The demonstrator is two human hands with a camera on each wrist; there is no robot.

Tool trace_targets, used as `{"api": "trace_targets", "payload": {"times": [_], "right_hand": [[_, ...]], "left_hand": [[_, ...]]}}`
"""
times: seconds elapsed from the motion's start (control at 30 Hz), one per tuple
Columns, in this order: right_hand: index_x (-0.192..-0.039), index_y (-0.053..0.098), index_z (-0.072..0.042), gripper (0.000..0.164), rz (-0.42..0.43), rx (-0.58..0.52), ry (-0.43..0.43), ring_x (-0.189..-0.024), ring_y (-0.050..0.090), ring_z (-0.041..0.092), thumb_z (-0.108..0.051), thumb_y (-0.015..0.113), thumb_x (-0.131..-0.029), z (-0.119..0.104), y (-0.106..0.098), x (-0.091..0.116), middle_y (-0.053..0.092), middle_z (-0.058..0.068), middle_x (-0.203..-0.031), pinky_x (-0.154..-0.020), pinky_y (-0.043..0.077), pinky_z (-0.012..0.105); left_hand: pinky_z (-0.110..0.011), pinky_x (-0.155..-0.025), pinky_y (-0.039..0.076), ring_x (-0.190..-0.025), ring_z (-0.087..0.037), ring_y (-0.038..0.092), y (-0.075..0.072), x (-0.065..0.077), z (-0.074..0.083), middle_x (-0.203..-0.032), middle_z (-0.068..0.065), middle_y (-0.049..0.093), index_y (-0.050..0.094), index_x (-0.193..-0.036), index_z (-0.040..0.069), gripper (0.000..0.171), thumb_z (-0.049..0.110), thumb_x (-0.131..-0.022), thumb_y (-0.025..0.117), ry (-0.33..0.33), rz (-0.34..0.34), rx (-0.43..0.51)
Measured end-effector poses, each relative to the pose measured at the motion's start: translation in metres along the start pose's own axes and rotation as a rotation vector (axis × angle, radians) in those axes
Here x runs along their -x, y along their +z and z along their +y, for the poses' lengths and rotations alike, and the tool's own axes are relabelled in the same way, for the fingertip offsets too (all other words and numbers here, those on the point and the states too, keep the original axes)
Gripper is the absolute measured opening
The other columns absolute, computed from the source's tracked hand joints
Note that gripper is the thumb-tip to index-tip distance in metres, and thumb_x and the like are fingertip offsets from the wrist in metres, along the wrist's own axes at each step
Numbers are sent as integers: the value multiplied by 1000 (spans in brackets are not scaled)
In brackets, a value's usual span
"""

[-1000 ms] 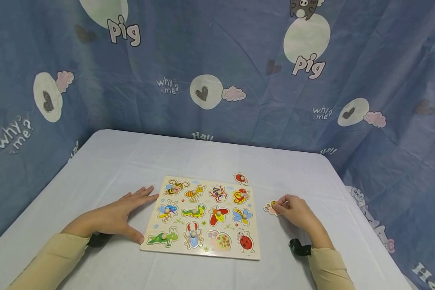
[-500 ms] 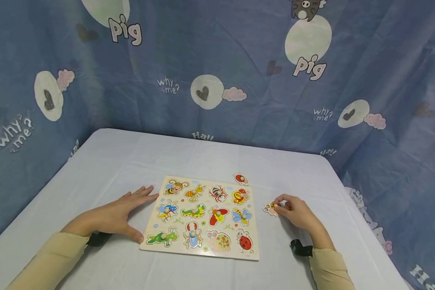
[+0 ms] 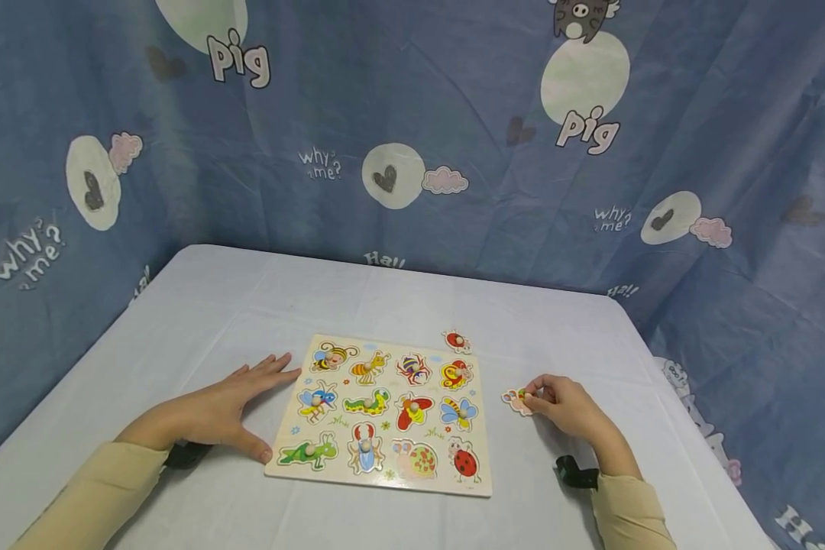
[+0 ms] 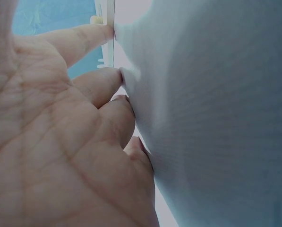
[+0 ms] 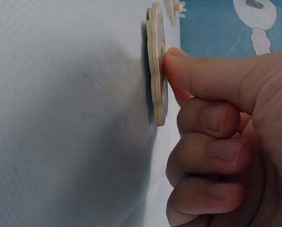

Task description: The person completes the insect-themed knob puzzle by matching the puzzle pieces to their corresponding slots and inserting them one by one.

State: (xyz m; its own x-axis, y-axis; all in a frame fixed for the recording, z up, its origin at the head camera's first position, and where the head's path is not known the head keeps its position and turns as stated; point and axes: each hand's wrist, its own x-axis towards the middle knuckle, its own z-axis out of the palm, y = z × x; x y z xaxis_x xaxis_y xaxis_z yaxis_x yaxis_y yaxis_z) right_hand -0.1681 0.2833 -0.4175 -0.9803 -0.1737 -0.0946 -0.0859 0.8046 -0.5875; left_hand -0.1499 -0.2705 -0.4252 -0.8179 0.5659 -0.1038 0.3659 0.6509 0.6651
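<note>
My right hand [image 3: 569, 409] pinches a small snail puzzle piece [image 3: 516, 401] between thumb and index finger, right of the board. In the right wrist view the wooden piece [image 5: 156, 71] shows edge-on, close over the white cloth, with its shadow beside it. The other fingers curl into the palm. My left hand [image 3: 223, 409] lies with fingers spread at the left edge of the wooden insect puzzle board [image 3: 378, 479], thumb at its near left corner and fingertips by its side. In the left wrist view its fingers [image 4: 84, 40] are straight.
A ladybug piece [image 3: 457, 341] with a knob lies just beyond the board's far right corner. Knobbed insect pieces sit in most of the board's places; the snail picture [image 3: 415, 459] and ladybug picture [image 3: 464, 461] show no knobs. A patterned blue curtain [image 3: 412, 221] surrounds the table.
My right hand has shifted slightly right and toward me with the snail piece. The left hand and the board stay in place.
</note>
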Motion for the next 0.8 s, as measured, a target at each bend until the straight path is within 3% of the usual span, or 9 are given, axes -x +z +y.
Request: {"api": "trace_targets", "payload": {"times": [0.23,0.47,0.8], "right_hand": [[-108,72,-4,17,-27,-20,-2,-59,40,10,-19,74,-100,3,-3,2,45,-6,-66,-53,33,24],[-108,72,-3,19,14,-3,-12,-58,39,9,-21,74,-101,5,-6,3,45,-6,-67,-52,32,24],[-108,72,-5,17,16,-53,-14,-59,40,8,-21,74,-101,-7,-6,2,46,-5,-69,-52,33,23]], "left_hand": [[-81,-127,4,-164,-57,5,0,0,0,-180,-24,14,39,-167,14,124,51,-65,100,2,1,-5],[-81,-127,4,-164,-57,5,0,1,0,-180,-24,14,39,-167,14,124,50,-65,100,2,0,2],[-80,-127,4,-164,-56,5,0,0,1,-180,-23,14,39,-167,15,124,51,-64,100,-12,-1,-2]]}}
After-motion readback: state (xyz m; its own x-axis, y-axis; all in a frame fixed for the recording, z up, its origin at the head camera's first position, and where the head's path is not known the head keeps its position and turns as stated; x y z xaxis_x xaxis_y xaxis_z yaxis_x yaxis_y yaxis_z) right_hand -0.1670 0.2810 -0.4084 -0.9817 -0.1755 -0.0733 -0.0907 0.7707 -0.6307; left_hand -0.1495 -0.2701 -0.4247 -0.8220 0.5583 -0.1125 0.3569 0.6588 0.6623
